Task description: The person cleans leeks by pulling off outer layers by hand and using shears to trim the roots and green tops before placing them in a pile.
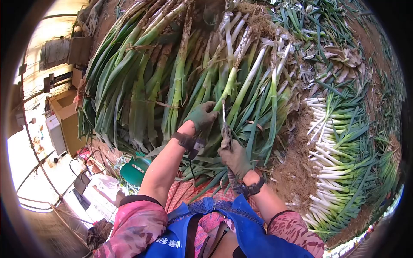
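A large heap of long green onions (pixel 176 94) with soil-stained stalks and brown outer skins lies before me. My left hand (pixel 202 117), in a dark green glove, is closed around the leafy part of one green onion (pixel 230 84), whose pale stalk points up and away. My gloved right hand (pixel 235 155) grips what looks like an air blow gun (pixel 225 130), with a thin metal nozzle pointing up beside that stalk. A hose-like length runs below the right hand toward my lap. Straps with small devices sit on both wrists.
To the right, white-stemmed green onions (pixel 333 159) lie in a long row, their roots (pixel 294 159) toward me. Peeled skins and leaf scraps (pixel 340 60) cover the ground beyond. At left are a green plastic object (pixel 134 170) and a cardboard box (pixel 66 122). A checkered cloth (pixel 172 195) covers my lap.
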The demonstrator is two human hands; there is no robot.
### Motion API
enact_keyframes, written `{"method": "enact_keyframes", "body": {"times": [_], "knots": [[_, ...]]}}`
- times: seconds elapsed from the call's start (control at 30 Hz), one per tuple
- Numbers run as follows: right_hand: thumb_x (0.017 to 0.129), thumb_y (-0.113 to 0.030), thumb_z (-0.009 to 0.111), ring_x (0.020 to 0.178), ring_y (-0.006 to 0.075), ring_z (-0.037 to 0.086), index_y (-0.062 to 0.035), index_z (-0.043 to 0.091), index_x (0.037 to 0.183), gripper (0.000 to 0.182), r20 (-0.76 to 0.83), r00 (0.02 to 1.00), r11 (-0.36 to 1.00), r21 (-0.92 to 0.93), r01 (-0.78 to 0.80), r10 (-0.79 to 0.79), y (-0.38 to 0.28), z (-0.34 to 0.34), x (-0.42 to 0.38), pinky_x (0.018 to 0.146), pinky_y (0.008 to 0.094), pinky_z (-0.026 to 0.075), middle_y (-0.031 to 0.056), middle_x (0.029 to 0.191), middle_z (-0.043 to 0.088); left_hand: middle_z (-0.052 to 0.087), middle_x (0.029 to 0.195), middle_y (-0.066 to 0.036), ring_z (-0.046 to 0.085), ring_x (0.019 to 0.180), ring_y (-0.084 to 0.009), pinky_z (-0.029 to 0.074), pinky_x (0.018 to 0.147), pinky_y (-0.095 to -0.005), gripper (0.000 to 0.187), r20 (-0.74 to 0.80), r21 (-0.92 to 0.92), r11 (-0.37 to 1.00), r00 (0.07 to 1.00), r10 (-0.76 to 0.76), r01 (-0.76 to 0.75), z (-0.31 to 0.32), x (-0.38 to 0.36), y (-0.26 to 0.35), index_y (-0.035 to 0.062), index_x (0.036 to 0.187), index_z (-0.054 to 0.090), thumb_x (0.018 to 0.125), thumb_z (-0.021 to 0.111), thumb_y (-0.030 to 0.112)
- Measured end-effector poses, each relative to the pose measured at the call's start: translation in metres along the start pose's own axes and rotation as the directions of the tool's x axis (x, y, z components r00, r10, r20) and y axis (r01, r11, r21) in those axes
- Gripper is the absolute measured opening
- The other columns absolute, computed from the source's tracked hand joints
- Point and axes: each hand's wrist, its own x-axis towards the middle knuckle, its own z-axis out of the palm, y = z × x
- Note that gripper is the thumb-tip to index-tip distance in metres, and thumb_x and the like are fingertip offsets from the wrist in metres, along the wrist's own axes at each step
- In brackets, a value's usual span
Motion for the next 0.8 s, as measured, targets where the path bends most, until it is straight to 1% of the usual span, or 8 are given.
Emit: {"method": "enact_keyframes", "body": {"times": [0.23, 0.33, 0.4, 0.53, 0.6, 0.67, 0.73, 0.8], "knots": [[0.093, -0.015, 0.065, 0.065, 0.0106, 0.058, -0.006, 0.057, 0.102, 0.015, -0.093, 0.992, 0.991, -0.097, -0.089, 0.08, -0.009, -0.01, 0.052, 0.058, 0.0276, 0.049, 0.0013, 0.079, 0.06, 0.065, 0.126, -0.006, 0.061, 0.109, -0.0124, 0.048, 0.098, -0.0278, 0.055, 0.022, -0.457, 0.886, 0.994, 0.105, -0.083, 0.013, -0.009, -0.015, 0.0007, 0.146, 0.049, 0.096, 0.062, 0.018], [0.091, -0.029, 0.068, 0.062, 0.014, 0.059, -0.0027, 0.062, 0.096, 0.027, -0.264, 0.954, 0.915, -0.403, 0.024, -0.141, -0.024, -0.026, 0.12, 0.057, 0.0314, 0.048, 0.0026, 0.075, 0.061, 0.065, 0.125, -0.006, 0.063, 0.108, -0.0121, 0.05, 0.095, -0.0284, 0.053, 0.011, -0.512, 0.849, 0.988, 0.157, -0.129, 0.022, -0.01, -0.029, 0.0016, 0.148, 0.047, 0.097, 0.057, 0.012], [0.088, -0.028, 0.069, 0.061, 0.0145, 0.06, -0.002, 0.064, 0.092, 0.027, -0.191, 0.98, 0.99, -0.141, 0.02, -0.048, -0.048, -0.04, 0.149, 0.056, 0.0302, 0.049, 0.0041, 0.074, 0.063, 0.064, 0.126, -0.006, 0.063, 0.108, -0.0119, 0.05, 0.096, -0.0289, 0.053, 0.056, -0.576, 0.809, 0.982, 0.181, -0.117, 0.025, -0.02, -0.028, 0.0018, 0.149, 0.045, 0.099, 0.057, 0.012], [0.084, -0.037, 0.069, 0.076, 0.0258, 0.068, 0.004, 0.066, 0.1, 0.044, -0.134, 0.987, 0.958, -0.283, 0.048, -0.089, -0.034, -0.046, 0.138, 0.069, 0.0383, 0.053, 0.0148, 0.078, 0.068, 0.062, 0.127, -0.004, 0.062, 0.109, -0.0113, 0.049, 0.098, -0.0281, 0.054, 0.092, -0.693, 0.716, 0.975, 0.205, -0.085, 0.035, -0.037, -0.048, 0.0042, 0.152, 0.042, 0.101, 0.057, 0.014], [0.084, -0.042, 0.069, 0.091, 0.0424, 0.069, 0.0037, 0.063, 0.109, 0.052, -0.073, 0.993, 0.964, -0.257, 0.066, -0.087, -0.032, -0.036, 0.094, 0.079, 0.0429, 0.054, 0.027, 0.094, 0.07, 0.062, 0.127, -0.003, 0.062, 0.11, -0.0112, 0.048, 0.099, -0.0275, 0.055, 0.122, -0.743, 0.667, 0.97, 0.21, -0.051, 0.037, -0.041, -0.054, 0.0055, 0.153, 0.041, 0.101, 0.056, 0.014], [0.084, -0.031, 0.073, 0.064, 0.0161, 0.064, -0.0004, 0.064, 0.099, 0.035, -0.107, 0.98, 0.884, -0.458, 0.1, -0.166, -0.005, -0.035, 0.098, 0.059, 0.0327, 0.052, 0.0076, 0.078, 0.066, 0.059, 0.134, -0.002, 0.061, 0.115, -0.0109, 0.047, 0.102, -0.0277, 0.057, 0.17, -0.751, 0.66, 0.967, 0.189, 0.003, 0.04, -0.049, -0.059, 0.0064, 0.155, 0.037, 0.103, 0.057, 0.015], [0.084, -0.045, 0.067, 0.1, 0.047, 0.068, 0.0071, 0.063, 0.107, 0.057, -0.132, 0.991, 0.903, -0.429, -0.028, -0.032, -0.027, -0.043, 0.121, 0.083, 0.0462, 0.054, 0.0342, 0.1, 0.068, 0.058, 0.135, -0.002, 0.061, 0.113, -0.0109, 0.047, 0.101, -0.0272, 0.057, 0.193, -0.746, 0.662, 0.974, 0.117, 0.069, 0.047, -0.058, -0.071, 0.0076, 0.156, 0.038, 0.103, 0.056, 0.015], [0.083, -0.042, 0.067, 0.09, 0.044, 0.07, 0.0084, 0.066, 0.101, 0.053, -0.105, 0.991, 0.929, -0.37, 0.033, -0.077, -0.043, -0.058, 0.164, 0.079, 0.045, 0.057, 0.0312, 0.091, 0.07, 0.055, 0.141, -0.004, 0.06, 0.116, -0.012, 0.046, 0.103, -0.0288, 0.059, 0.173, -0.731, 0.682, 0.975, 0.14, 0.031, 0.05, -0.062, -0.076, 0.008, 0.157, 0.035, 0.103, 0.056, 0.017]]}}
